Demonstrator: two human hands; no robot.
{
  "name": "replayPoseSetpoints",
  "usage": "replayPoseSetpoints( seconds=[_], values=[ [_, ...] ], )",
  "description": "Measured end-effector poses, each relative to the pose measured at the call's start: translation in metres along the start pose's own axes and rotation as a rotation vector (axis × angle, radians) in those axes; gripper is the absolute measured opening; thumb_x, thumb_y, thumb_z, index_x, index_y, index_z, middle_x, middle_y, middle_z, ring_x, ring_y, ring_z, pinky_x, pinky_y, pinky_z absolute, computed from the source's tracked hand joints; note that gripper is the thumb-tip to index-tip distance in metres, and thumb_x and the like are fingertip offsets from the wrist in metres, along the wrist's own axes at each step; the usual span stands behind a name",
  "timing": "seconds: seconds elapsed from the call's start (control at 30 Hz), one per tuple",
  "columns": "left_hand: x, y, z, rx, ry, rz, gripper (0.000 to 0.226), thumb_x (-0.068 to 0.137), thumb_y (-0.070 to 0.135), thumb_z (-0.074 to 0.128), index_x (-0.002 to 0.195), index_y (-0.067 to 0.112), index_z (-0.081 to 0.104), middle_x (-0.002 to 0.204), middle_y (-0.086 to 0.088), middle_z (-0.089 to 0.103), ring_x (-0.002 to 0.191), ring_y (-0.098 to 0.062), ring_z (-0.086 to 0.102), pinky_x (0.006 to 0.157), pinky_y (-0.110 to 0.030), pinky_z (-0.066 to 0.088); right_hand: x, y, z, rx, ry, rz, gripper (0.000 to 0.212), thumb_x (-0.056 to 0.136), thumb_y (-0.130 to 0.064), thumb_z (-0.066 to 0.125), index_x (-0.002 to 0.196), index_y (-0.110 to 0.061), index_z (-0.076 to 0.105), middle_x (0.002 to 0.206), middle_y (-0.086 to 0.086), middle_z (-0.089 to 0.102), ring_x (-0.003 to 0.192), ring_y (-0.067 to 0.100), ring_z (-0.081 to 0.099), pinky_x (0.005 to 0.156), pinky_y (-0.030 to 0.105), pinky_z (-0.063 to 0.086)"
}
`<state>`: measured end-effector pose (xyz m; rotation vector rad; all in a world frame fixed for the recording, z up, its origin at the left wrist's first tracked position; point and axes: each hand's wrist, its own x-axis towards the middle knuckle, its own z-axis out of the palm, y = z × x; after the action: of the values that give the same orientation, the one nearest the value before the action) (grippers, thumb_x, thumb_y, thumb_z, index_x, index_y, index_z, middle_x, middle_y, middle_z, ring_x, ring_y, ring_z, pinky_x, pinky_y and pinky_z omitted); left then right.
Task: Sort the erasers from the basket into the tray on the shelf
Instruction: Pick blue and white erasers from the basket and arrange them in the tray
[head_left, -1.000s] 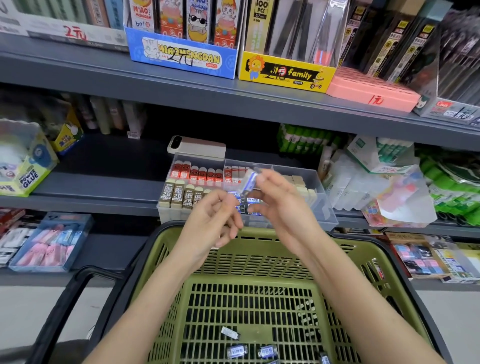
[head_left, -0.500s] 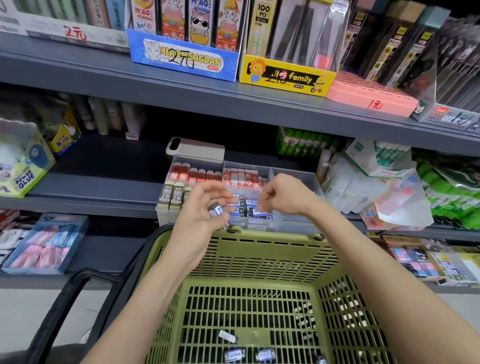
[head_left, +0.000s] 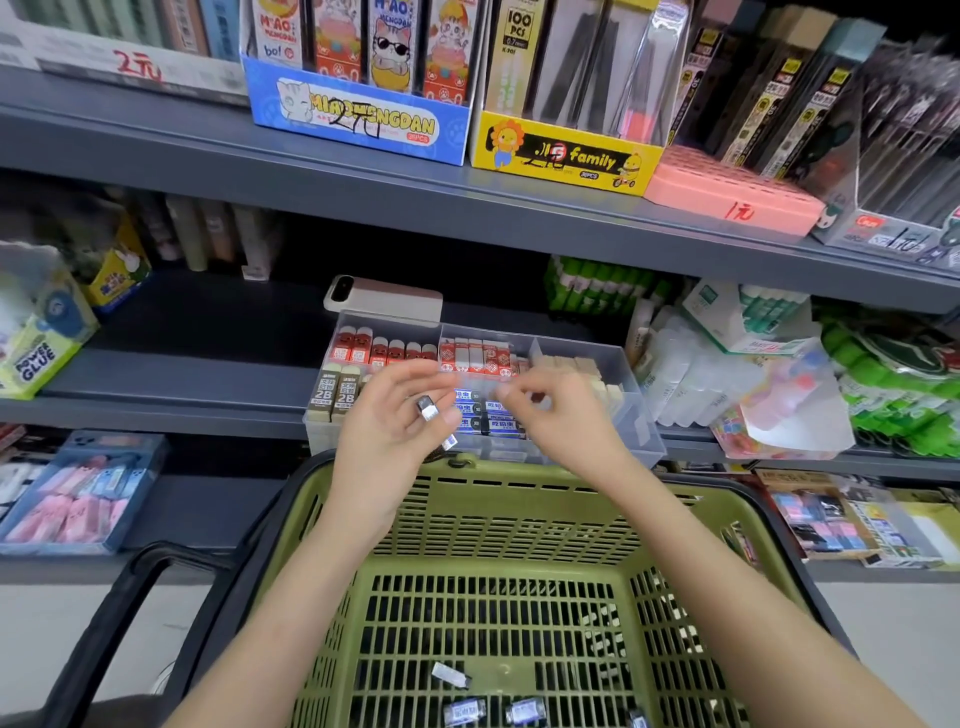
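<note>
Since a second ago our right hand (head_left: 553, 415) has come down from above the tray (head_left: 641, 415), where it held a blue-wrapped piece up in the air. It now sits low over the tray's middle front compartment, and that piece no longer shows in its fingers. Our left hand (head_left: 387, 431) has barely shifted and keeps its load.

The right hand's fingers curl downward with their tips just above the blue erasers (head_left: 500, 422) lying in that compartment. The hand is blurred, and we cannot tell whether it pinches anything or is closed on nothing. The left hand, palm turned toward the right, pinches a small eraser (head_left: 427, 408) between thumb and fingers, its silvery end facing us. A second eraser (head_left: 450, 442) peeks out below it at the edge of the hand.

The tray is clear plastic and stands at the front edge of the middle shelf (head_left: 182, 389), just beyond the basket (head_left: 519, 514). Red erasers (head_left: 358, 349) fill its back left compartments, 2B erasers (head_left: 323, 395) stand at the front left, and cream erasers (head_left: 576, 366) fill the right side. A phone (head_left: 387, 304) lies on the shelf just behind it.

The green basket sits below our forearms, its far rim close under both hands. On its slotted floor, near us, lie loose erasers (head_left: 464, 712), several in dark and blue wrappers.
</note>
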<state>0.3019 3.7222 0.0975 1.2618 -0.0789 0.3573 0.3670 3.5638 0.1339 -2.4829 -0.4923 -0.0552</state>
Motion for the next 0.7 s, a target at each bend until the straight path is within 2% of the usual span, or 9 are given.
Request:
replayPoseSetpoints(
  seconds=[0.07, 0.17, 0.27, 0.37, 0.43, 0.5, 0.57, 0.63, 0.7],
  values=[
    [0.001, -0.002, -0.001, -0.005, 0.047, 0.025, 0.020, 0.082, 0.000, 0.066, 0.099, 0.009, 0.061, 0.108, -0.004, 0.070, 0.109, -0.016, 0.063, 0.091, -0.021, 0.048, -0.017, -0.020, 0.002, 0.351, -0.127, 0.061, 0.025, 0.093, -0.028, 0.057, 0.085, -0.010, 0.074, 0.082, 0.001, 0.072, 0.078, 0.014, 0.062, 0.078, 0.029, 0.047],
    [0.001, -0.005, -0.001, -0.031, 0.089, 0.059, 0.012, 0.085, 0.004, 0.063, 0.089, 0.013, 0.057, 0.108, 0.003, 0.071, 0.114, -0.012, 0.061, 0.092, -0.016, 0.045, -0.032, -0.041, 0.013, 0.623, -0.226, 0.142, 0.016, 0.092, -0.021, 0.059, 0.085, -0.012, 0.070, 0.079, 0.003, 0.071, 0.066, 0.003, 0.060, 0.063, 0.014, 0.047],
    [0.000, -0.005, -0.001, -0.060, 0.074, 0.082, 0.011, 0.083, 0.013, 0.064, 0.087, 0.018, 0.054, 0.109, 0.004, 0.071, 0.117, -0.012, 0.059, 0.093, -0.016, 0.045, -0.032, -0.045, 0.019, 0.892, -0.182, 0.320, 0.010, 0.090, -0.015, 0.061, 0.089, -0.008, 0.068, 0.076, 0.005, 0.069, 0.063, 0.006, 0.057, 0.058, 0.015, 0.045],
    [-0.002, -0.002, -0.001, -0.014, 0.003, 0.068, 0.015, 0.081, 0.017, 0.065, 0.088, 0.020, 0.052, 0.115, 0.007, 0.068, 0.121, -0.012, 0.056, 0.102, -0.026, 0.044, -0.028, -0.039, 0.016, 1.049, -0.183, 0.396, 0.007, 0.087, -0.008, 0.062, 0.083, -0.009, 0.068, 0.070, 0.002, 0.067, 0.060, 0.006, 0.056, 0.057, 0.018, 0.045],
    [-0.004, -0.003, -0.001, 0.206, -0.055, 0.063, 0.026, 0.080, 0.024, 0.069, 0.099, 0.024, 0.051, 0.127, 0.016, 0.060, 0.128, -0.004, 0.047, 0.109, -0.027, 0.037, -0.023, -0.029, 0.006, 0.973, -0.106, 0.381, 0.008, 0.083, -0.007, 0.066, 0.080, -0.012, 0.070, 0.069, -0.002, 0.067, 0.058, 0.003, 0.056, 0.056, 0.016, 0.043],
    [-0.006, -0.006, -0.001, 0.656, -0.048, 0.168, 0.041, 0.081, 0.039, 0.064, 0.118, 0.029, 0.048, 0.138, 0.024, 0.046, 0.135, 0.005, 0.031, 0.112, -0.026, 0.024, -0.014, -0.013, -0.008, 0.760, 0.061, 0.344, 0.011, 0.080, -0.009, 0.070, 0.076, -0.018, 0.070, 0.070, -0.007, 0.068, 0.059, -0.002, 0.058, 0.055, 0.012, 0.043],
    [-0.005, -0.010, -0.003, 1.027, -0.043, 0.306, 0.055, 0.085, 0.045, 0.058, 0.132, 0.020, 0.047, 0.144, 0.008, 0.044, 0.138, -0.004, 0.023, 0.117, -0.032, 0.013, -0.004, 0.003, -0.017, 0.539, 0.183, 0.333, 0.015, 0.078, -0.011, 0.073, 0.073, -0.023, 0.067, 0.072, -0.004, 0.068, 0.066, 0.003, 0.062, 0.064, 0.016, 0.048],
    [-0.003, -0.014, -0.005, 1.227, -0.105, 0.356, 0.059, 0.088, 0.046, 0.056, 0.134, 0.011, 0.049, 0.145, -0.007, 0.045, 0.142, -0.020, 0.025, 0.119, -0.040, 0.004, 0.006, 0.015, -0.014, 0.402, 0.173, 0.337, 0.015, 0.078, -0.014, 0.073, 0.073, -0.024, 0.065, 0.073, -0.002, 0.067, 0.073, 0.012, 0.062, 0.075, 0.028, 0.049],
    [-0.003, -0.019, -0.006, 1.376, -0.194, 0.334, 0.061, 0.090, 0.050, 0.051, 0.135, 0.009, 0.049, 0.146, -0.013, 0.043, 0.142, -0.030, 0.026, 0.119, -0.048, 0.005, 0.014, 0.020, -0.005, 0.292, 0.112, 0.316, 0.008, 0.079, -0.017, 0.073, 0.076, -0.022, 0.067, 0.069, -0.007, 0.064, 0.068, 0.010, 0.058, 0.071, 0.027, 0.045]
  ],
)
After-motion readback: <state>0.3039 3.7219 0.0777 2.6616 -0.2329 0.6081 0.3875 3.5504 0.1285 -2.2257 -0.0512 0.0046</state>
